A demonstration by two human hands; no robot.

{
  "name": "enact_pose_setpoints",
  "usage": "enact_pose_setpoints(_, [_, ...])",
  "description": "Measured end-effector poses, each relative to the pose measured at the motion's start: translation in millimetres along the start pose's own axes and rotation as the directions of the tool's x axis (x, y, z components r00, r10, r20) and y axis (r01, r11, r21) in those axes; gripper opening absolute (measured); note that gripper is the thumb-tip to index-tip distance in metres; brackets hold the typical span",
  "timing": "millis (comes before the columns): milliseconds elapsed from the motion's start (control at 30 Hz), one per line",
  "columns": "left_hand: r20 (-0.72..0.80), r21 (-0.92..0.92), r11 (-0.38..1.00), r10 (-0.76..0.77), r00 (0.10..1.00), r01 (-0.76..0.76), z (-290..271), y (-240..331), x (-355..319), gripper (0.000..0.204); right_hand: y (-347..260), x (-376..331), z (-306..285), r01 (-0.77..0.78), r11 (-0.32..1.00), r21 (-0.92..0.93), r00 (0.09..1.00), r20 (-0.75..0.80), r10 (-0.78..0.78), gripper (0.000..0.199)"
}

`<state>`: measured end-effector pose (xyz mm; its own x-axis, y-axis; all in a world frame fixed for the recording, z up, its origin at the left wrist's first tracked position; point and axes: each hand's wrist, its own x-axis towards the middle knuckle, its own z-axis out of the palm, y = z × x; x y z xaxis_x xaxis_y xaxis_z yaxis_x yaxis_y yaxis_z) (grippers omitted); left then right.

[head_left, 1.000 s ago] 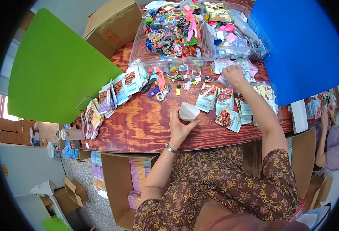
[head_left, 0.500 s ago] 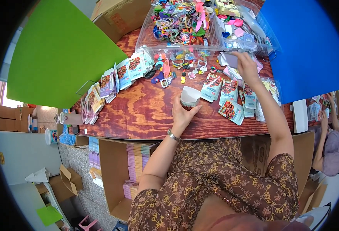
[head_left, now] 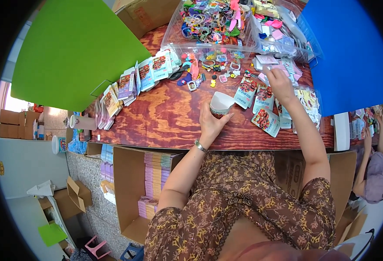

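Note:
My left hand is wrapped round an opened pouch with a white inside and a printed band, held upright over the table with its mouth up. To its right, my right hand reaches over a pile of small pale packets. Its fingers are bent together, and what lies between them, if anything, I cannot make out. Flat printed pouches overlap just below that hand. Beyond the left hand lie small toys, among them a yellow figure and a pink square charm.
Clear plastic bins of colourful trinkets stand at the back. Rows of printed pouches fan out on the left. A green board and a blue board flank the table. Another person works at far right.
The lilac card in my right hand no longer shows there; that hand has lowered slightly over the pale packets. My left hand still holds the pouch. The whole view has shifted a little.

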<state>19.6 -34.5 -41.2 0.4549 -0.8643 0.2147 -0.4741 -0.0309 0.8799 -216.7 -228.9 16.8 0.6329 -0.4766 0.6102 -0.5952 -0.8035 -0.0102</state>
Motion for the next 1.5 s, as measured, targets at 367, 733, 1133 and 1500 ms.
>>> enact_pose_setpoints(367, [-0.046, 0.047, 0.997, 0.060, 0.997, -0.058, -2.0, -4.5, -5.1, 0.074, -9.5, 6.8, -28.6, -0.052, 0.995, 0.082, 0.995, 0.094, 0.044, 0.049])
enact_pose_setpoints(733, [0.005, 0.216, 0.965, 0.151, 0.988, -0.149, 0.5, 18.0, -6.6, 0.076, -123.4, 11.2, -38.7, -0.111, 0.733, 0.672, 0.987, -0.009, 0.157, 0.026])
enact_pose_setpoints(1133, [0.035, 0.148, 0.984, 0.100, 0.994, -0.104, -3.2, 15.9, -13.0, 0.070, -143.4, -13.7, -23.9, -0.210, 0.821, 0.531, 0.972, 0.021, 0.235, 0.026])
enact_pose_setpoints(1500, [0.028, 0.257, 0.929, 0.270, 0.962, -0.268, -9.0, 8.4, -20.0, 0.078, -154.3, -21.0, -15.6, -0.229, 0.821, 0.522, 0.973, 0.107, 0.203, 0.025])
